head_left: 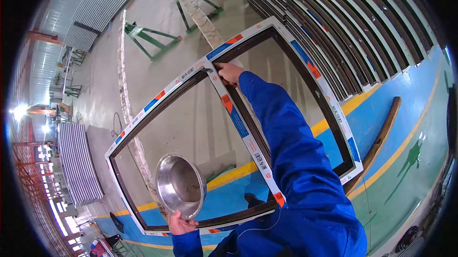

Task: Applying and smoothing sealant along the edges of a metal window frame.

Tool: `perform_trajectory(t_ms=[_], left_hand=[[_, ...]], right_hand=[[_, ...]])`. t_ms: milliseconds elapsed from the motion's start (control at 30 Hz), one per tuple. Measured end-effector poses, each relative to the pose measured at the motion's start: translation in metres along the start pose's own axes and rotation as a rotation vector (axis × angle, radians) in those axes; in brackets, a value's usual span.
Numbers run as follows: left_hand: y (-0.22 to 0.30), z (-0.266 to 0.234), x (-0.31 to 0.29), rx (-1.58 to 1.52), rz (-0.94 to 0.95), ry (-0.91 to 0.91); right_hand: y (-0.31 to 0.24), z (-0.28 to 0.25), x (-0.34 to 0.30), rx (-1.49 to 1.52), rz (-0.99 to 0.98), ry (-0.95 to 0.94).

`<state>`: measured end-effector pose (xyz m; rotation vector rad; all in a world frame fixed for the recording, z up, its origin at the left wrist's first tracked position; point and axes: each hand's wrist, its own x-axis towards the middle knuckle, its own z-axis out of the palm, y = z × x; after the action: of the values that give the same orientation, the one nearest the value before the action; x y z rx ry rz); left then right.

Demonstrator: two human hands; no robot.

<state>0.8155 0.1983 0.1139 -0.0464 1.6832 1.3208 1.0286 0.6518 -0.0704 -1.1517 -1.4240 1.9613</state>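
Note:
A large window frame [255,148] with a middle bar lies across supports in front of me, its white face covered with film printed in blue and orange. My left hand [182,223] grips the rim of a shiny metal bowl [174,180], tilted over the near left part of the frame. The bowl's inside looks mostly bare, with a darker patch low down. My right arm stretches over the right opening. At the far end of the middle bar, my right hand [230,73] has its fingers curled against the inner corner; anything small in them is hidden.
Long pale-topped beams [195,11] on green metal stands [150,39] run beneath and beyond the frame. Stacked dark and white profiles [329,23] fill the far right. A brown wooden bar [381,135] leans at right. More ribbed stacks [78,164] stand at left.

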Motion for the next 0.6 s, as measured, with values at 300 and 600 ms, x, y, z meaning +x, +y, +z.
perform_trajectory(t_ms=[300,600], left_hand=[[-0.008,-0.004,-0.004,0.009,0.034,-0.009],[-0.011,-0.017,-0.002,-0.008,0.030,0.000]], right_hand=[[0.002,-0.007,0.012,0.140,0.029,-0.113],[-0.010,-0.004,0.009,0.207,0.106,-0.101]])
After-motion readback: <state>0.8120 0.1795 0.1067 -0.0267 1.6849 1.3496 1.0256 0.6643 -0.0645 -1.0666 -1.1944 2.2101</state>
